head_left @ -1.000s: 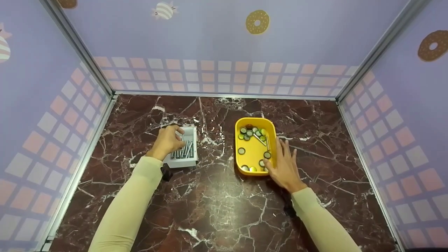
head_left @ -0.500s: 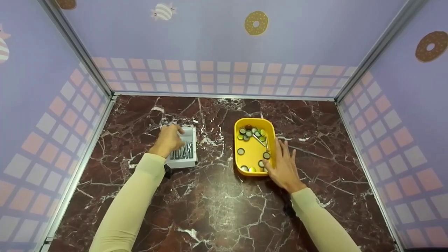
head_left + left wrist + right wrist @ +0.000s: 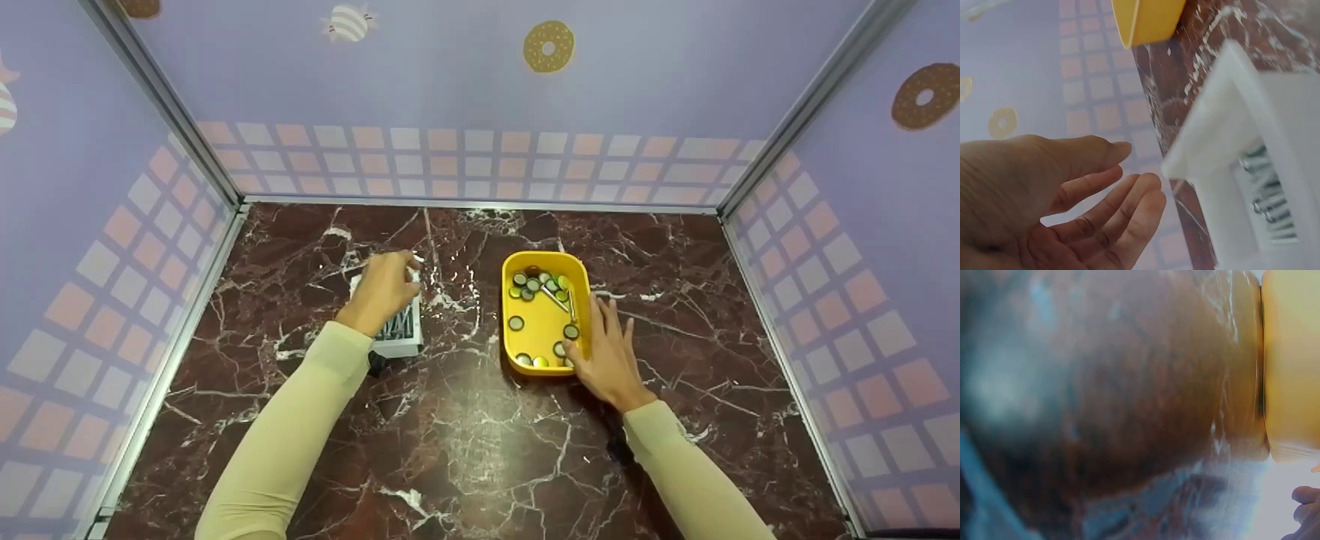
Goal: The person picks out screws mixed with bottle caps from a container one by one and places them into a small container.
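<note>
My left hand (image 3: pixel 381 291) hovers over the white box (image 3: pixel 409 349), covering part of it. Silver screws (image 3: pixel 400 327) lie inside the box, side by side. In the left wrist view, the thumb (image 3: pixel 1092 153) and loosely bent fingers sit near each other, with nothing visible between them. Over at the yellow bin (image 3: pixel 512 341), my right hand (image 3: pixel 611 364) rests on the right side. Its spread fingers lie along the outside and the thumb reaches over the rim. Several round caps (image 3: pixel 516 323), grey and green, are in the bin with a silver screw (image 3: pixel 555 298) and another along the right wall.
Both containers stand apart on a dark red marbled tabletop (image 3: pixel 465 420). Patterned purple panels (image 3: pixel 450 90) enclose it at the back and both sides, meeting metal edge strips.
My left hand has risen out of the white box and shifted right and slightly away from me. The right hand and yellow bin have stayed in place.
</note>
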The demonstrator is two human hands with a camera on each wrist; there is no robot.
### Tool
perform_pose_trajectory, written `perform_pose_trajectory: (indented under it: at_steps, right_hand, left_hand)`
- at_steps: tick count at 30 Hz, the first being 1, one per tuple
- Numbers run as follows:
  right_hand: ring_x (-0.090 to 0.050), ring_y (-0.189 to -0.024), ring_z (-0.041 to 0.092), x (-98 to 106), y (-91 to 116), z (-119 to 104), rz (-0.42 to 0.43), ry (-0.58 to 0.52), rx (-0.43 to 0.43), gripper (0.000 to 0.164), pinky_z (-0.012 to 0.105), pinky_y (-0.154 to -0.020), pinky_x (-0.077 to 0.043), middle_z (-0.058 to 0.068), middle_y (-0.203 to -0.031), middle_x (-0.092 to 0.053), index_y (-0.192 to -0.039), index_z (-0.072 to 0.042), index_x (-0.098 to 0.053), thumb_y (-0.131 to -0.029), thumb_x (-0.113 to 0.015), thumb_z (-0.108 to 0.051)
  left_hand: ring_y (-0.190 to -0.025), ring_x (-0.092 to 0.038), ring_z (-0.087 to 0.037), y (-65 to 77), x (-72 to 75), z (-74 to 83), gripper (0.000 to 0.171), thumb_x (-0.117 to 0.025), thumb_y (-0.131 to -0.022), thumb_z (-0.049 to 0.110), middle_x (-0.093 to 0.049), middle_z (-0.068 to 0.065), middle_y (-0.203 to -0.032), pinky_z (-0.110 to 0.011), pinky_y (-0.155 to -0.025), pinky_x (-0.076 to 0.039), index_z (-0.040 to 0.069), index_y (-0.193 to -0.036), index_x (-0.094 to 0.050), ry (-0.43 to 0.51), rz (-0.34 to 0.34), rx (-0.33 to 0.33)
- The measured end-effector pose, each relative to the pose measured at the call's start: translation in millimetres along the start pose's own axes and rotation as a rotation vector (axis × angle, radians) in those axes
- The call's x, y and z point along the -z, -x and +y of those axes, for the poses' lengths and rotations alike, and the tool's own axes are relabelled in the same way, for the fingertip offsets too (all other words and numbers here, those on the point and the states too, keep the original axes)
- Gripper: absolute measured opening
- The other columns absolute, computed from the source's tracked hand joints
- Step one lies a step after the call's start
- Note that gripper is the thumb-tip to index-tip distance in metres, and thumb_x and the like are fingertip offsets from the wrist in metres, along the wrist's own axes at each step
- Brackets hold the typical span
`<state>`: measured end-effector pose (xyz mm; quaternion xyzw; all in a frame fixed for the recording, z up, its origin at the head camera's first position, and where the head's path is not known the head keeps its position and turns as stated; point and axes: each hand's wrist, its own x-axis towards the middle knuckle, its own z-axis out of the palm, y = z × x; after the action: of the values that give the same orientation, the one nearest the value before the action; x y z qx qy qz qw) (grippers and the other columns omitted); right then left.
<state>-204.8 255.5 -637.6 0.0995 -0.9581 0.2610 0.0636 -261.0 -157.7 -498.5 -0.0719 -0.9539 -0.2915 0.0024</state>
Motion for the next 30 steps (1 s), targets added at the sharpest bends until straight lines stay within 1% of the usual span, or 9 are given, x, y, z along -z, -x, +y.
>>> perform_pose_trajectory:
  at_steps: [4,6,9,16,21,23,27,30]
  right_hand:
    - [-0.019,-0.180,0.056,0,0,1,0.002,0.004,-0.001,0.101,0.086,-0.141,-0.008,0.032,-0.188,-0.031,-0.186,-0.002,-0.017,-0.110,-0.068,-0.047]
    - [-0.019,-0.180,0.055,0,0,1,0.002,0.004,-0.002,0.102,0.086,-0.141,-0.008,0.032,-0.188,-0.031,-0.186,-0.002,-0.016,-0.110,-0.067,-0.047]
    - [-0.018,-0.180,0.055,1,0,1,0.001,0.005,-0.002,0.102,0.086,-0.141,-0.008,0.032,-0.188,-0.030,-0.186,-0.002,-0.016,-0.110,-0.067,-0.048]
    - [-0.018,-0.180,0.056,-1,-1,1,-0.002,0.007,0.000,0.103,0.085,-0.141,-0.008,0.031,-0.189,-0.029,-0.187,-0.004,-0.014,-0.110,-0.067,-0.049]
    - [-0.018,-0.180,0.055,-1,-1,1,-0.004,0.002,-0.005,0.104,0.085,-0.142,-0.006,0.030,-0.189,-0.029,-0.187,-0.006,-0.012,-0.110,-0.067,-0.049]
    - [-0.018,-0.180,0.055,-1,0,1,-0.001,0.003,-0.005,0.104,0.085,-0.142,-0.007,0.030,-0.189,-0.029,-0.187,-0.006,-0.013,-0.110,-0.066,-0.050]
    - [-0.019,-0.180,0.056,-2,0,2,0.007,0.006,-0.002,0.103,0.086,-0.141,-0.009,0.031,-0.188,-0.031,-0.187,-0.006,-0.015,-0.111,-0.066,-0.052]
    - [-0.019,-0.179,0.057,-2,0,2,0.006,0.009,0.000,0.103,0.087,-0.140,-0.010,0.031,-0.188,-0.032,-0.186,-0.005,-0.016,-0.111,-0.066,-0.052]
  left_hand:
    - [-0.103,-0.080,-0.041,-4.7,-8.0,20.2,0.033,-0.081,-0.103,0.005,-0.084,-0.025,-0.116,-0.055,-0.095,-0.068,-0.004,-0.135,-0.079,-0.003,-0.025,-0.046]
    - [-0.107,-0.081,-0.039,-7.3,-12.7,29.7,0.032,-0.081,-0.103,0.005,-0.085,-0.022,-0.118,-0.054,-0.099,-0.068,-0.002,-0.135,-0.080,-0.011,-0.033,-0.071]
    - [-0.110,-0.080,-0.038,-10.5,-19.8,43.3,0.031,-0.082,-0.103,0.008,-0.084,-0.020,-0.121,-0.052,-0.102,-0.067,0.001,-0.134,-0.082,-0.024,-0.052,-0.101]
    - [-0.111,-0.079,-0.037,-18.1,-41.2,71.5,0.034,-0.084,-0.105,0.013,-0.081,-0.019,-0.127,-0.049,-0.099,-0.069,0.005,-0.138,-0.081,-0.076,-0.098,-0.168]
    - [-0.109,-0.079,-0.037,-24.8,-59.8,92.3,0.032,-0.082,-0.106,0.011,-0.080,-0.020,-0.127,-0.048,-0.095,-0.070,0.004,-0.137,-0.081,-0.098,-0.136,-0.235]
    - [-0.111,-0.079,-0.038,-28.2,-67.9,100.3,0.031,-0.081,-0.106,0.010,-0.080,-0.020,-0.129,-0.050,-0.094,-0.070,0.004,-0.136,-0.082,-0.118,-0.149,-0.263]
    - [-0.117,-0.082,-0.039,-36.3,-82.1,114.7,0.030,-0.082,-0.107,0.014,-0.082,-0.018,-0.137,-0.052,-0.097,-0.071,0.005,-0.136,-0.082,-0.162,-0.190,-0.282]
    - [-0.119,-0.083,-0.037,-42.2,-92.0,123.0,0.029,-0.081,-0.109,0.016,-0.084,-0.015,-0.137,-0.051,-0.098,-0.071,0.005,-0.135,-0.082,-0.197,-0.210,-0.296]
